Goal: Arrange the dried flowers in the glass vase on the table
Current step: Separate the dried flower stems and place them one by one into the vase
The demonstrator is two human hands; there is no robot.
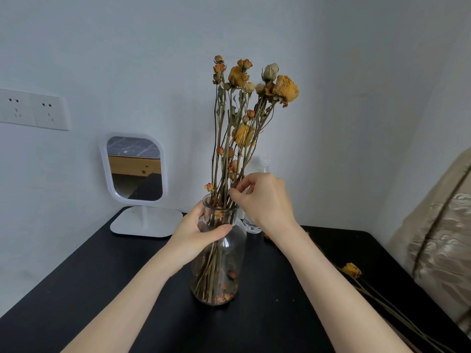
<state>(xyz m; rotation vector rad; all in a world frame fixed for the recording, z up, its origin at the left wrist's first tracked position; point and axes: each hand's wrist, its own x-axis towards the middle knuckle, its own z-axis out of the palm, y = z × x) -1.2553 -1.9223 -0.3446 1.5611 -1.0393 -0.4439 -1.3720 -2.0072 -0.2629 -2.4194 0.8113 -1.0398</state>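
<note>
Dried roses [244, 108] stand bunched in the glass vase [216, 266] at the middle of the black table [76, 289]. My left hand [196, 233] wraps the vase neck, steadying it. My right hand [260, 197] pinches stems just above the rim. I judge I should nudge them apart gently, since brittle stems may snap. One loose rose [351, 270] lies to my right, not yet placed.

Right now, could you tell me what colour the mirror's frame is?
White mirror frame, head view.
</note>
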